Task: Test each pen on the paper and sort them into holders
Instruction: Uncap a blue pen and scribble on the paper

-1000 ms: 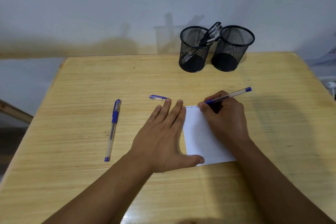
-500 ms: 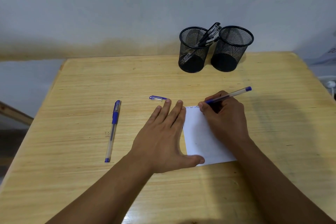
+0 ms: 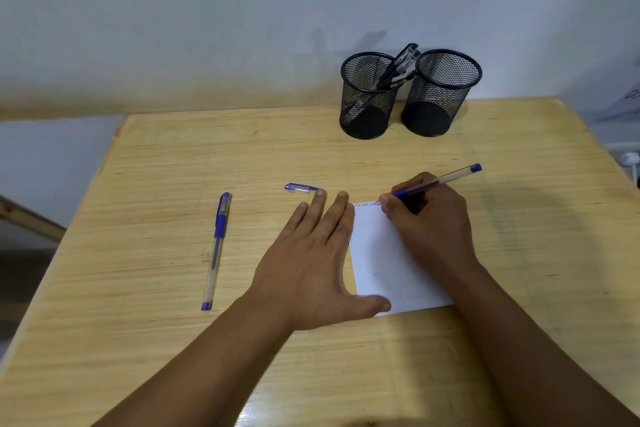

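Wooden table (image 3: 138, 184) carries everything; flat, grippy enough that pens lie still. Two black mesh holders at the far edge, side by side, about touching: left holder (image 3: 367, 104) has several dark pens (image 3: 398, 68) leaning toward the right one, right holder (image 3: 440, 97) looks empty as far as we can see. We judge both light, stiff, easy to tip if a pen is dropped in hard.

White paper (image 3: 384, 270) lies flat near centre: thin, floppy, would slide under the pen stroke. Our left hand (image 3: 311, 263) lies flat with fingers straight, thumb on the paper's near left corner and the index finger's side along its left edge. A short line of blue writing sits at the top edge, so this ink appears to work.

Our right hand (image 3: 429, 222) is clamped on the blue pen in use (image 3: 440, 180), pinched low by the tip, tip at the paper's top edge, tail pointing up-right. Light, rigid, smooth plastic barrel; best held at the blue grip section.

Spare capped blue pen (image 3: 216, 246) lies well left of the hand, untested we reckon; take it at the blue mid-grip.

Loose cap (image 3: 299, 188) lies just beyond our left fingertips; tiny, rolls easily, pinch by its clip.
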The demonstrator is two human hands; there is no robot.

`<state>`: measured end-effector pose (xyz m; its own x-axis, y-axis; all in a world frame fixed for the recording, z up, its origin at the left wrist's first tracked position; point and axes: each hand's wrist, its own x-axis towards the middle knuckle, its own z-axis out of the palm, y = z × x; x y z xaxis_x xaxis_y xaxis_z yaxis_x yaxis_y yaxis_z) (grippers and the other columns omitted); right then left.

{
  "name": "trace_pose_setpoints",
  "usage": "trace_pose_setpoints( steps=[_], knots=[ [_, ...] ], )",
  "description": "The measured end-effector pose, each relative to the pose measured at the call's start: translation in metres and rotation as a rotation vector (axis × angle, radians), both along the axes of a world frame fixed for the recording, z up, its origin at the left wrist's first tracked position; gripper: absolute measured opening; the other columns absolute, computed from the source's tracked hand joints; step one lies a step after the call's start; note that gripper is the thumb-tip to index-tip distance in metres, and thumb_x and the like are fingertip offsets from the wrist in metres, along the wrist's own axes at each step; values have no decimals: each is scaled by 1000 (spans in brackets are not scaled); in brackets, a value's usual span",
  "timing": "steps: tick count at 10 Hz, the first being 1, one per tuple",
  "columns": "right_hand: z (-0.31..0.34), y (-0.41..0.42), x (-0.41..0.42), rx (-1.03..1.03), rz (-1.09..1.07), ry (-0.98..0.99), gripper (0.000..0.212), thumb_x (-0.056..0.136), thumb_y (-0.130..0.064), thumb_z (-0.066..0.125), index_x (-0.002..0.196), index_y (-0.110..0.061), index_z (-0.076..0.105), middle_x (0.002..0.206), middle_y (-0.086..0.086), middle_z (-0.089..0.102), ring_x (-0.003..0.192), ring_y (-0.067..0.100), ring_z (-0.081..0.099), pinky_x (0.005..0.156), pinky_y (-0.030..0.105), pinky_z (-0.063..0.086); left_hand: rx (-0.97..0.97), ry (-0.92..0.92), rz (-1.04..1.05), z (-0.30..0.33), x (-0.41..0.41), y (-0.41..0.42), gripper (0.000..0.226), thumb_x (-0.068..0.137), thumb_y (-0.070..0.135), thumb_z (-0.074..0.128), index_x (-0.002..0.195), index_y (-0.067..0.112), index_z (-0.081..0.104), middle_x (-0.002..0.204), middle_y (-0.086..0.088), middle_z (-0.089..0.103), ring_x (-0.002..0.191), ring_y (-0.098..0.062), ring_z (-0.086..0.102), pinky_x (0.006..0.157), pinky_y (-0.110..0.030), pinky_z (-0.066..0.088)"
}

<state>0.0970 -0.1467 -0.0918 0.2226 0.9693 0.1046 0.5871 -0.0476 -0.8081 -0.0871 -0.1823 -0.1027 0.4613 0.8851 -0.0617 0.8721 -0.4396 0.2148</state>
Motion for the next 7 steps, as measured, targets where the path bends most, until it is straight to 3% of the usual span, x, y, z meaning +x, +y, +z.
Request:
trace_pose_setpoints(
  steps=[2, 4, 7],
  knots=[
    [3, 0, -2, -7, -33, -17, 10, 85, -26, 72, 87, -19, 66, 71, -19, 61, 69, -5, 58, 59, 5, 38, -3, 2, 3, 0, 0, 1, 126, 66, 94, 35, 157, 17, -8, 164, 4, -21, 147, -16, -30, 123, -40, -5],
    [3, -1, -3, -7, -13, -32, 10, 86, -23, 71, 89, -16, 65, 69, -20, 58, 67, -6, 57, 59, 0, 40, -1, 8, 3, 0, 0, 1, 126, 66, 94, 34, 157, 17, -8, 164, 3, -20, 147, -17, -28, 123, -41, -5],
    [3, -2, -3, -15, -5, -15, 11, 86, -23, 71, 91, -16, 65, 72, -18, 58, 71, -4, 57, 66, 9, 41, -2, -1, 2, 0, -1, 0, 126, 66, 93, 34, 157, 17, -8, 164, 4, -21, 147, -17, -29, 123, -40, -5]
  ],
)
